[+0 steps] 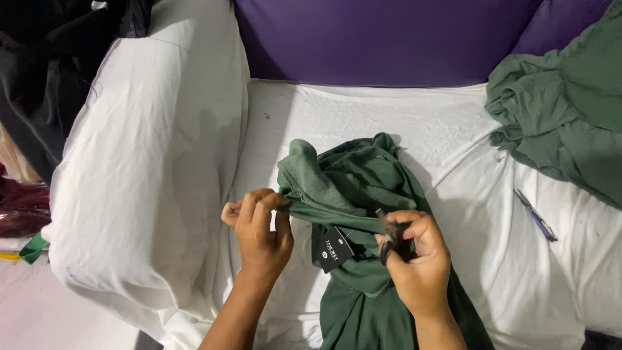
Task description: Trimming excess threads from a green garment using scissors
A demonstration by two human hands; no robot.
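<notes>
Nearest to me, my left hand (259, 227) pinches a fold of the dark green garment (363, 259) between thumb and fingers, and pulls that edge tight toward the left. My right hand (418, 253) is clenched around a small dark tool (392, 241) — I think small scissors or a thread cutter, but the fingers hide most of it, so I cannot tell surely. The tool sits against the stretched edge of the cloth, just beside a black hang tag (335, 249) that hangs from the garment between my two hands. The garment lies bunched on the white sheet (453, 129) near its front edge, one part falling down toward me. As I judge it, the work on this piece is in the middle: the tag is already on, the cloth is held ready, but the trimming at this edge is not finished and the garment is not yet folded. Further right on the sheet lies a blue pen-like tool (535, 215), apart from my hands. At the far right corner a pile of green garments (564, 110) waits — whether these are done or not I cannot tell. Behind, at the far edge, is a purple cushion (389, 39).
</notes>
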